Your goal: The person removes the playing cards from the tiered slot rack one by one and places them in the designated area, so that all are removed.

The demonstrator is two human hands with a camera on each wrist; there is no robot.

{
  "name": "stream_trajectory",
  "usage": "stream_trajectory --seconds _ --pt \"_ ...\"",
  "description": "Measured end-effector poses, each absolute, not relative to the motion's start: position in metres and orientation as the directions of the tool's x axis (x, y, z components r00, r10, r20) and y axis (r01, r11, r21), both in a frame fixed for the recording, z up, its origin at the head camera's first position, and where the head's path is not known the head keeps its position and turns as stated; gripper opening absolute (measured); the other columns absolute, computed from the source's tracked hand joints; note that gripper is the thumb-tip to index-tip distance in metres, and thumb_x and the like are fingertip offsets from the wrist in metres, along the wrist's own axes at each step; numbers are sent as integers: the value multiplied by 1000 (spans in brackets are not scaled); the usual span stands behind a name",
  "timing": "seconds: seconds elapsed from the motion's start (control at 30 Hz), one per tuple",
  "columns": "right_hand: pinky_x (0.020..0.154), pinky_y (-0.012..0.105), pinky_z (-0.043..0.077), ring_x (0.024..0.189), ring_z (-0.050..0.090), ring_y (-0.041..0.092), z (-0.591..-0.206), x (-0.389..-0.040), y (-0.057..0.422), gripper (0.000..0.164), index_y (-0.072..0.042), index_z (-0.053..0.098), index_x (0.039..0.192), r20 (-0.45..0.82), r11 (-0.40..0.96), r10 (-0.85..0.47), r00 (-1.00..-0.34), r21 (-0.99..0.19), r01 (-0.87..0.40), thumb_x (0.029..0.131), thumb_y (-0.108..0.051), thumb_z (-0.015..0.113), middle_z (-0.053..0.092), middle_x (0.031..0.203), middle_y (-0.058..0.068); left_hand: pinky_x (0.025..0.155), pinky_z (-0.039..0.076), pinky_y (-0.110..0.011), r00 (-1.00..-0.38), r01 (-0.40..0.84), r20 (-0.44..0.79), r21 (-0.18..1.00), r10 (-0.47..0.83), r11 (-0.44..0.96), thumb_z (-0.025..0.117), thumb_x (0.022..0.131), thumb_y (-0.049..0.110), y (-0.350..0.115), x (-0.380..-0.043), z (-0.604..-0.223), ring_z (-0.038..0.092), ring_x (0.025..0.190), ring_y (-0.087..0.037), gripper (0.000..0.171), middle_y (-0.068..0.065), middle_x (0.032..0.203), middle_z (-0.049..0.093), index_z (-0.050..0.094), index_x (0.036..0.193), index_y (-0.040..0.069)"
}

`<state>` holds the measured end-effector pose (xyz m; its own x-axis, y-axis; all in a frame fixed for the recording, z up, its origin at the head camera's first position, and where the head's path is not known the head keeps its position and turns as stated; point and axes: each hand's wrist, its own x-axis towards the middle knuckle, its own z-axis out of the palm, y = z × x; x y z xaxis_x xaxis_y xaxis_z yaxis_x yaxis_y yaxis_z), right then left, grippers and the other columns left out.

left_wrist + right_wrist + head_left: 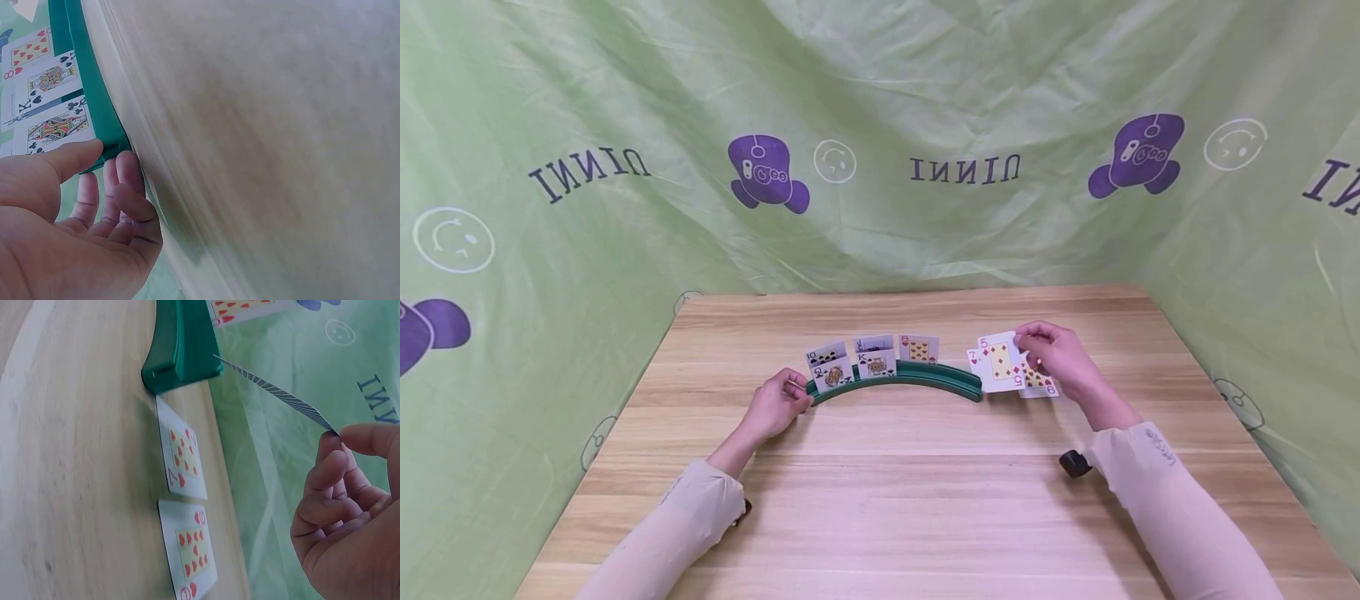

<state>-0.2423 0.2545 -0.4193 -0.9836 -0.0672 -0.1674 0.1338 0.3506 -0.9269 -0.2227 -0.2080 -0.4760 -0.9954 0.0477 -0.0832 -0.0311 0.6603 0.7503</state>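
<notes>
A curved green card holder (pixel 936 377) stands on the table, and my left hand (pixel 775 404) grips its left end between thumb and fingers. In its slots stand a queen of clubs (pixel 57 128) before a black ten (pixel 824 353), a king of spades (pixel 877 364) before a mostly hidden card, and an eight of hearts (pixel 918 348). My right hand (pixel 1060 358) pinches a five of diamonds (pixel 1000 362) by its edge, raised near the holder's right end. Below it, a seven of hearts (pixel 181 453) and a nine of hearts (pixel 192 547) lie face up.
The wooden table (pixel 880 508) reaches back to a green printed cloth (pixel 880 233) that hangs behind and on both sides. A small black object (pixel 1075 463) shows at the right sleeve (pixel 1180 500).
</notes>
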Motion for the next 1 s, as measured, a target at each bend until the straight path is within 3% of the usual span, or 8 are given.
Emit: stream_trajectory --seconds 0.43,1.0 --pt "61 21 43 70 53 7 -423 -244 279 28 -5 53 121 -186 334 -14 -982 -927 170 100 -22 57 56 85 -11 64 49 -25 -995 -38 -91 754 46 655 70 87 4 -207 -223 -476 66 79 -16 23 -12 92 69 57 106 4" --pt "61 20 44 68 52 2 -428 -250 297 30 -4 53 124 -195 351 29 -980 -917 192 100 -23 57 60 89 -16 65 49 -25 -993 -51 -105 759 45 649 70 87 5 -208 -223 -475 65 80 -18 23 -12 93 68 58 107 4"
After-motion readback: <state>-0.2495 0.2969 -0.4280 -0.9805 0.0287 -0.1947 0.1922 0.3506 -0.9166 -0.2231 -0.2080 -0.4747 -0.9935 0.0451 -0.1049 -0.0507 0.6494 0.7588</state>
